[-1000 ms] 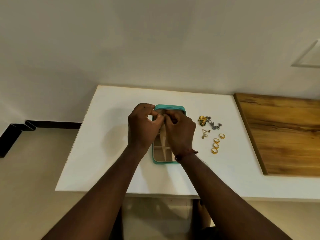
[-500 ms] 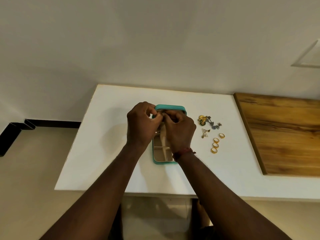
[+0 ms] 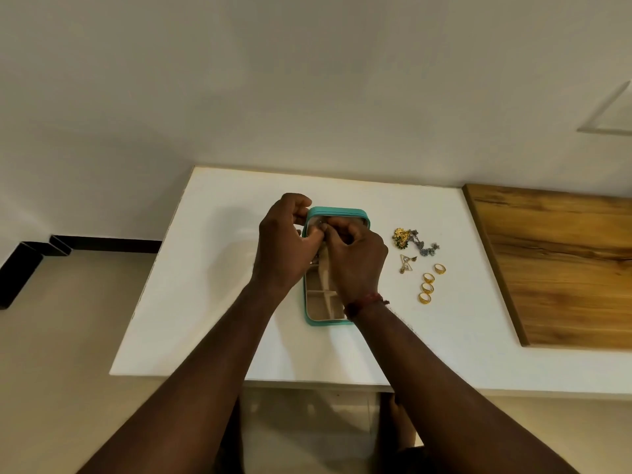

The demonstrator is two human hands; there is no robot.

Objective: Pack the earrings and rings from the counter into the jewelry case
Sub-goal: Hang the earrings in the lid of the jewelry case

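Note:
An open teal jewelry case (image 3: 337, 211) with beige compartments lies on the white counter (image 3: 205, 302). My left hand (image 3: 284, 248) and my right hand (image 3: 357, 260) meet over its far end, fingers curled. Their fingertips pinch a small silvery earring (image 3: 321, 228) just in front of the raised lid; its shape is too small to make out. To the right of the case lie a gold-green earring cluster (image 3: 402, 236), silver earrings (image 3: 427, 248), triangular earrings (image 3: 407, 263) and several gold rings (image 3: 427, 288). My hands hide the case's far compartments.
A wooden board (image 3: 564, 268) covers the counter's right part, close to the rings. The wall runs behind the counter. Left of the counter the floor drops away, with a dark skirting (image 3: 102, 242) along the wall.
Both hands stay over the far end of the case, with only slight shifts of the fingers around the small piece. The jewelry on the counter has not moved.

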